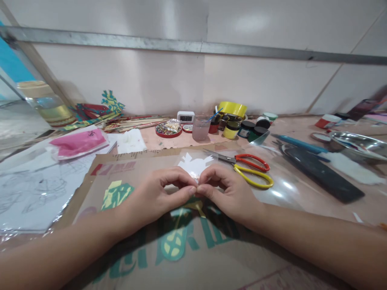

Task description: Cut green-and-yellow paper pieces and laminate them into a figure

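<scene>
My left hand (172,187) and my right hand (222,189) meet at the middle, thumbs and fingertips pinched together. Whatever is between the fingertips is too small and hidden to name. Just beyond them shows a white paper cutout (193,163) with pointed ends; whether the fingers touch it I cannot tell. Scissors (236,160) with one red and one yellow handle lie right of the cutout. Under the hands is a cardboard sheet (145,225) with a clear film over it, and green-and-yellow cut shapes (116,195) lie at its left.
Toward the wall stand a cup of cloudy water (200,129), a digital clock (185,117), paint jars (231,131) and a dish of beads (168,129). A pink packet (78,143) rests on drawn paper (36,193) at left. At right lie a dark case (323,171) and a metal tray (359,141).
</scene>
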Demonstrator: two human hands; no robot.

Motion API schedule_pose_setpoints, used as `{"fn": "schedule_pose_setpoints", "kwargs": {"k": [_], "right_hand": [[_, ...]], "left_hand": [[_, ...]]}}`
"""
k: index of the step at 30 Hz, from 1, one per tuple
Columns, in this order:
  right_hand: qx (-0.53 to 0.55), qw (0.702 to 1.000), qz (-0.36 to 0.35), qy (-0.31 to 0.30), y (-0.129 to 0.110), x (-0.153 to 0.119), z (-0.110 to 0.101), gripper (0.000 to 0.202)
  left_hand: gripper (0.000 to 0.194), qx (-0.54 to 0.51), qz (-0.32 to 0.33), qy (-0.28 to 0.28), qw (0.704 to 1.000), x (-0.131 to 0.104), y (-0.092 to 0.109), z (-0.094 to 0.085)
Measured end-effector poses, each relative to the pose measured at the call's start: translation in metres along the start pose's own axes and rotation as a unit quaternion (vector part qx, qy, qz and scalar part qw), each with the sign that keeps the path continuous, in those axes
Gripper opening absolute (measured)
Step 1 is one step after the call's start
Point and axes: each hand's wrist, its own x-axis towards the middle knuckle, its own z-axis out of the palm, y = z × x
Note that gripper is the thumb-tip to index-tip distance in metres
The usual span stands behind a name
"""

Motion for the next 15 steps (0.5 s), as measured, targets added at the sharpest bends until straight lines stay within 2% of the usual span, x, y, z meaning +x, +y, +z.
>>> {"fn": "schedule_pose_setpoints", "kwargs": {"k": [7, 15], "right_hand": [[-0.007, 1.0, -0.013, 0.002, 0.0006, 0.0003, 0.0009, 0.008], [0.011, 0.999, -0.036, -0.011, 0.0016, -0.001, 0.0015, 0.008]], "left_hand": [[0.008, 0.048, 0.083, 0.037, 0.995, -0.0025, -0.0028, 0.0043], [0.014, 0.061, 0.092, 0.041, 0.993, -0.0037, 0.0014, 0.0066]]}}
